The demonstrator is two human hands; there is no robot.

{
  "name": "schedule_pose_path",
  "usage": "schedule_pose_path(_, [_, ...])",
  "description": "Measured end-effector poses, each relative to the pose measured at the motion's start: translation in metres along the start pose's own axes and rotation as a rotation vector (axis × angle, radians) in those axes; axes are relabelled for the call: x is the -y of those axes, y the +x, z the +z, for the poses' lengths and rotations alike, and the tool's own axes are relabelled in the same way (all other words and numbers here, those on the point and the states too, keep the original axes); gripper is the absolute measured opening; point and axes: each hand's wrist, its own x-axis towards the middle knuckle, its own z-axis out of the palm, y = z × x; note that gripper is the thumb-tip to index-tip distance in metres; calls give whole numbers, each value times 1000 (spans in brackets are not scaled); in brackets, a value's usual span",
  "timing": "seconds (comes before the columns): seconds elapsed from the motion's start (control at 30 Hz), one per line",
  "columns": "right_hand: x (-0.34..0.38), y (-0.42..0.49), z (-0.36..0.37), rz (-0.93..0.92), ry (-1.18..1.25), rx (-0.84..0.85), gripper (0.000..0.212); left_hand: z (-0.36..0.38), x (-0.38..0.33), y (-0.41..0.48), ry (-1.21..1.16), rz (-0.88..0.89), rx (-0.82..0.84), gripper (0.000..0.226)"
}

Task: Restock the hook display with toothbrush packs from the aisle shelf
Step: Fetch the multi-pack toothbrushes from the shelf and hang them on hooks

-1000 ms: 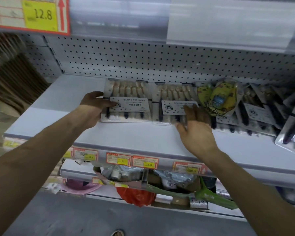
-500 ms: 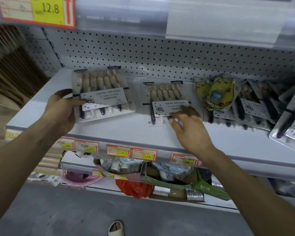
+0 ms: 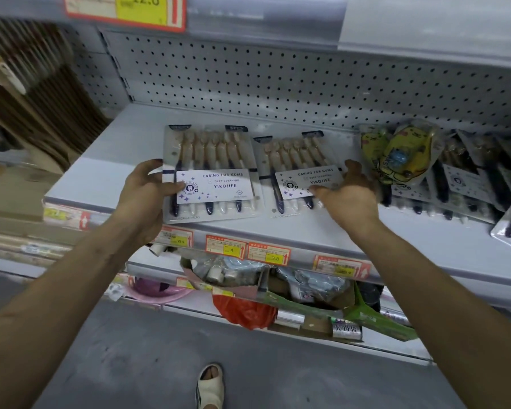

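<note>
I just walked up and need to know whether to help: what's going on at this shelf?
A person is taking toothbrush packs off the grey shelf. The left hand grips one toothbrush pack by its left edge, over the shelf's front. The right hand pinches a second pack at its right side. More packs lie further right. Both held packs are at the shelf, not yet on any hook.

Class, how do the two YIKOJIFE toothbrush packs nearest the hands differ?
The left pack is gripped at its left edge by the left hand; the right pack has the right hand at its right edge. The left pack's label shows whole; the right pack's is partly covered. The left pack reaches the front edge of the shelf; the right pack lies further back. Both carry the same label.
</note>
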Motion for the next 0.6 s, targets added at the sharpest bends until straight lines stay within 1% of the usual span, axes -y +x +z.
schedule_pose_path(0.03, [2, 2, -2, 48, 56, 13, 94, 1, 1, 1, 14, 6, 0, 65])
schedule_pose_path(0.1, [3, 7, -6, 129, 274, 22, 100, 3, 0, 2, 27, 10, 7, 64])
schedule_pose_path(0.17, [3, 11, -10, 188, 514, 25, 93, 2, 0, 1, 43, -6, 25, 63])
schedule_pose_path(0.23, [3, 14, -17, 228, 640, 25, 80, 0, -2, 0, 49, -25, 43, 61])
schedule_pose_path(0.33, [-2, 19, -25, 264, 687, 53, 72, -1, -5, 0, 73, -38, 74, 59])
schedule_pose_path(0.37, [-3, 20, -27, 273, 686, 67, 60, -2, -7, 0, 73, -44, 81, 60])
schedule_pose_path(0.43, [-4, 18, -30, 283, 652, 79, 31, -3, -6, 3, 86, -54, 87, 58])
schedule_pose_path(0.57, [-8, 15, -34, 295, 631, 151, 9, 5, -6, 2, 77, -56, 25, 33])
schedule_pose_path(0.6, [-10, 13, -35, 293, 650, 176, 9, 6, -5, 3, 70, -64, 11, 29])
